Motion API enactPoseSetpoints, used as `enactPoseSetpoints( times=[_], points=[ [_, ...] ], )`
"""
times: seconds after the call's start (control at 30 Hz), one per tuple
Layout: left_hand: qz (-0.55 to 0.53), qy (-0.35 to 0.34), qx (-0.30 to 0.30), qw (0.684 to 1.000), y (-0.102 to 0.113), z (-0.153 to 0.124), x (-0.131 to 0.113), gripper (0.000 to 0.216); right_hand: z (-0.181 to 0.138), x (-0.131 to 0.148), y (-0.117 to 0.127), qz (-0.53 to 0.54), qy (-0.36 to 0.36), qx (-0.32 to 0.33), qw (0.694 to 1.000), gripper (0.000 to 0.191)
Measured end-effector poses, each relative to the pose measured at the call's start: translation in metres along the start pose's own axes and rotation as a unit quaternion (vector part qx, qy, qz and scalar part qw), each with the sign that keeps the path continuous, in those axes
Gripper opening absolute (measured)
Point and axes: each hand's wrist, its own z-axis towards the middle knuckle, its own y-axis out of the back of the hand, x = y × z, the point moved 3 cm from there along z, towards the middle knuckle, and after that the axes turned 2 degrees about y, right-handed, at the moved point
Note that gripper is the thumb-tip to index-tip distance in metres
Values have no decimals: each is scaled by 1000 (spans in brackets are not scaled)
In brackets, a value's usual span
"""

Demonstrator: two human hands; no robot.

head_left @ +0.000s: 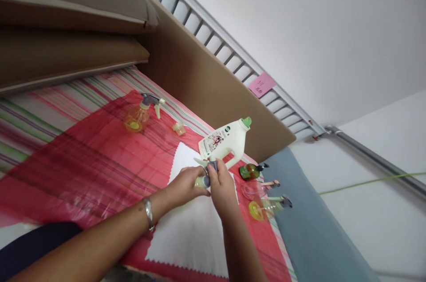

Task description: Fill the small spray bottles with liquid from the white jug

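Both hands meet over the white zigzag-edged cloth (196, 228): the left hand (186, 185) is wrapped around a small pale-green spray bottle (201, 181), the right hand (222, 188) pinching its grey trigger head (212, 167). A white plastic detergent jug (226, 141) stands at twelve o'clock.

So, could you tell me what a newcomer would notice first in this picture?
Both hands, left hand and right hand, meet at the centre over a white cloth, gripping a small spray head. Just behind them stands a white jug with a green cap. All lie on a red cloth; a spray bottle sits further back.
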Motion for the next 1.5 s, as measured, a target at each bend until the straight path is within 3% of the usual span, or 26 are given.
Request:
enactPoseSetpoints(
  times=[0.1,0.17,0.23,0.33,0.43,0.53,0.67,0.8,0.9,1.23,1.5],
  points=[
    [-32,-22,45,998,2,4,0,25,-1,3,-1,1,3,3,1000,22],
    [-73,-32,104,991,5,5,1,23,-1,3,-2,1,5,2,1000,22],
    [-83,-34,120,989,7,4,1,30,-1,3,-2,0,5,-3,1000,23],
    [-60,-14,47,997,5,1,-1,51,-1,2,-2,0,3,-7,1000,24],
    [-64,5,-2,998,1,0,-2,40,-1,5,-3,0,9,-4,1000,24],
    [-99,-13,42,994,2,3,-2,26,-1,6,-3,-1,8,5,1000,23],
    [-138,-32,124,982,7,6,0,22,-1,3,-2,-5,6,5,1000,23],
    [-95,-24,56,994,6,4,1,37,0,1,-3,-9,7,4,1000,25],
    [-67,-3,-4,998,3,3,1,34,0,2,-4,-11,2,5,1000,26],
    [-55,-17,33,998,3,6,4,26,1,1,-4,-24,-5,15,1000,28],
    [-50,-14,13,999,-1,1,15,31,-7,2,6,-46,-15,6,999,13]
  ],
)
